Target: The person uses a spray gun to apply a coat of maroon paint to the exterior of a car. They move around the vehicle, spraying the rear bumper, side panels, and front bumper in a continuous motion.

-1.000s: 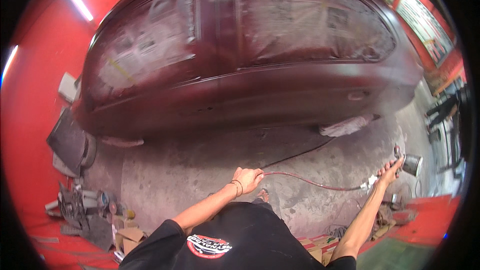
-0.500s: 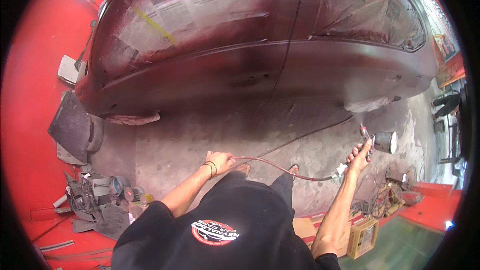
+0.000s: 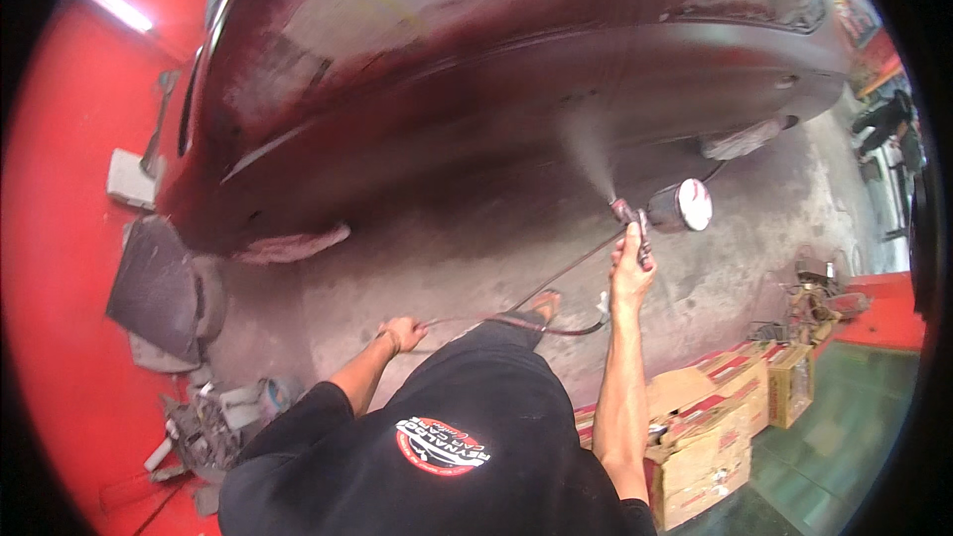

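Observation:
My right hand [image 3: 632,273] is wrapped round a paint spray gun [image 3: 627,212], with a round paint cup [image 3: 685,205] on its right side. A pale mist fans out from its nozzle toward the dark red side of a car [image 3: 467,109]. In my left hand [image 3: 403,333] I hold the air hose [image 3: 516,321], which runs across in front of my legs to the gun. The car windows are covered with masking paper [image 3: 367,20], and its wheels with pale, paint-dusted covers [image 3: 743,139].
Cardboard boxes [image 3: 700,452] stand on the floor at my lower right. Car parts and scrap [image 3: 204,427] are piled at the lower left, below a dark panel [image 3: 154,278] by the red wall [image 3: 60,189]. Cables and a tangled bundle [image 3: 819,303] lie at the right.
My right hand and the spray gun have moved left along the car, and the mist now spreads upward over the door. My left hand still grips the hose. The view has shifted.

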A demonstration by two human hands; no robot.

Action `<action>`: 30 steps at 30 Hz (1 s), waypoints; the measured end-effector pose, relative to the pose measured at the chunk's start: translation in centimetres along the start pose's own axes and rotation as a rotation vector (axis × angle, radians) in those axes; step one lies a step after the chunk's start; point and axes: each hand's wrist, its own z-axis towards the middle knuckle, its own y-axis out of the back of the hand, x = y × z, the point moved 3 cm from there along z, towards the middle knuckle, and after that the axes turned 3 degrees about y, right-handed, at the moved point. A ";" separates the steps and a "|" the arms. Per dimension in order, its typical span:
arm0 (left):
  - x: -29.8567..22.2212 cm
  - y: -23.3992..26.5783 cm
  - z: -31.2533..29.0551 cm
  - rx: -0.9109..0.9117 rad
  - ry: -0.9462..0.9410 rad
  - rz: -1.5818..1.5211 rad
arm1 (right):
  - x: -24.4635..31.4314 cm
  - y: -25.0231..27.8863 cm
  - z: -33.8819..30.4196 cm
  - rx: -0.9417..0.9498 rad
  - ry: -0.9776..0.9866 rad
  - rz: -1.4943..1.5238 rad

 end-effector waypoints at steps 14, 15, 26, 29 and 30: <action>23.9 2.6 -4.5 0.041 0.085 0.029 | -4.4 -19.9 -27.3 0.170 0.038 -0.128; 25.8 1.9 -4.1 0.043 0.064 0.026 | -5.6 -21.8 -28.9 0.184 0.040 -0.128; 47.5 -5.4 -0.2 0.093 -0.070 -0.056 | -17.4 -42.9 -48.2 0.416 -0.026 -0.183; 52.3 -6.1 1.6 0.111 -0.025 -0.105 | -18.1 -49.6 -53.6 0.496 -0.064 -0.186; 53.5 -7.0 2.0 0.117 -0.003 -0.118 | -18.1 -51.2 -55.3 0.550 -0.098 -0.178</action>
